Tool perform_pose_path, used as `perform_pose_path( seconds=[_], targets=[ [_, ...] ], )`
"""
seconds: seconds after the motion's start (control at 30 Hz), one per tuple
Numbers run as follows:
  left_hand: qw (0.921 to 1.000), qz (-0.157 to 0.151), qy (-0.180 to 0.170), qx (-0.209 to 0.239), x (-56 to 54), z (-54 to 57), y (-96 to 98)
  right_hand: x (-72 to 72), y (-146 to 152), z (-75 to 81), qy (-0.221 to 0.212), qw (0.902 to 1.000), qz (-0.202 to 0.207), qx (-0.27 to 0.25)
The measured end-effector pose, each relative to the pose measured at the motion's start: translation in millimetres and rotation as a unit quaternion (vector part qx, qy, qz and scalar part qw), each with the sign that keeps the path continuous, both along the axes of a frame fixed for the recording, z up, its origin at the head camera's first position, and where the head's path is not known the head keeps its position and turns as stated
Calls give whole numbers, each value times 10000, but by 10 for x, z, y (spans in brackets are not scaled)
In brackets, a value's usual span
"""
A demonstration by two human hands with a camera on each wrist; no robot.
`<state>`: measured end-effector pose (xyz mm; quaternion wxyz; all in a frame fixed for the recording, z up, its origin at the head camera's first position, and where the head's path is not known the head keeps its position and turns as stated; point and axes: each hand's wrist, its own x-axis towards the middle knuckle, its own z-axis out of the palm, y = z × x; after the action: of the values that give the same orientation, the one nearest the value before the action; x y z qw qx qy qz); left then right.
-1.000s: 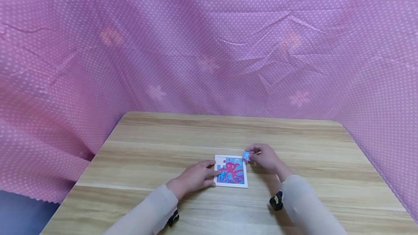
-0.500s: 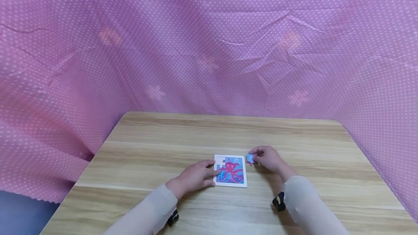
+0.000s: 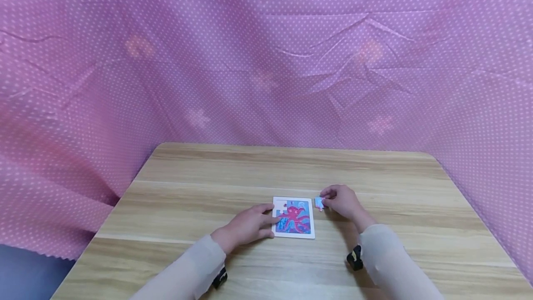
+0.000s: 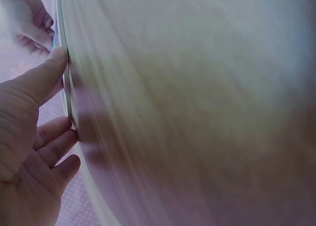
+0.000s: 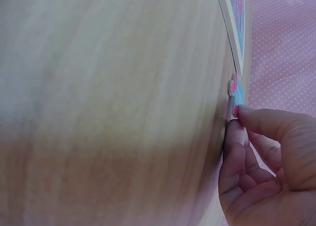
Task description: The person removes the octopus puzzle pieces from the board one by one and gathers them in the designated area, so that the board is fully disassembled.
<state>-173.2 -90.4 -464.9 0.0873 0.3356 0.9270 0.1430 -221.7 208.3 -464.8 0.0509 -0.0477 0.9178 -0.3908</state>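
Note:
A square octopus jigsaw puzzle (image 3: pixel 296 220) in a white frame lies on the table, with a pale gap at its upper left. My left hand (image 3: pixel 248 227) rests at the frame's left edge, some fingers reaching over the picture and others touching the side. Just right of the frame, my right hand (image 3: pixel 342 202) pinches a blue and pink puzzle piece (image 3: pixel 319 203) between thumb and fingers. In the right wrist view the puzzle piece (image 5: pixel 238 94) sits near the frame's corner, its far part hidden by the fingertips.
The wooden table (image 3: pixel 200 165) spreads out around both hands. A pink polka-dot cloth (image 3: pixel 266 59) hangs behind it and along its sides. Black bands with small devices (image 3: pixel 355 258) sit on both wrists.
My right hand has drawn the puzzle piece a little right, away from the frame, and turned it slightly. My left hand has stayed in place on the puzzle.

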Motion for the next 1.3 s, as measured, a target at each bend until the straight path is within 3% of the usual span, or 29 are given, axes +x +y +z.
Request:
perform_pose_path(
  seconds=[0.27, 0.47, 0.83, 1.1, 1.3],
  targets=[
    [10000, 0, 0, -29, 31, 19, -1, 16, 0, -18, 77, 9999, -134, -20],
    [10000, 3, -44, 6, 71, 15, 1, 76, -69, 6, 161, 9993, -82, -324],
    [9997, 116, -127, 154, 143, 45, 38, 180, -358, 87, -319, 9929, 76, -1143],
    [9997, 9, 249, 54, 155, 60, 185, 210, -546, 117, -171, 9959, 475, -755],
    [9989, -27, 412, -199, 159, 23, 244, 214, -624, 75, -327, 9951, 674, -647]
  ],
)
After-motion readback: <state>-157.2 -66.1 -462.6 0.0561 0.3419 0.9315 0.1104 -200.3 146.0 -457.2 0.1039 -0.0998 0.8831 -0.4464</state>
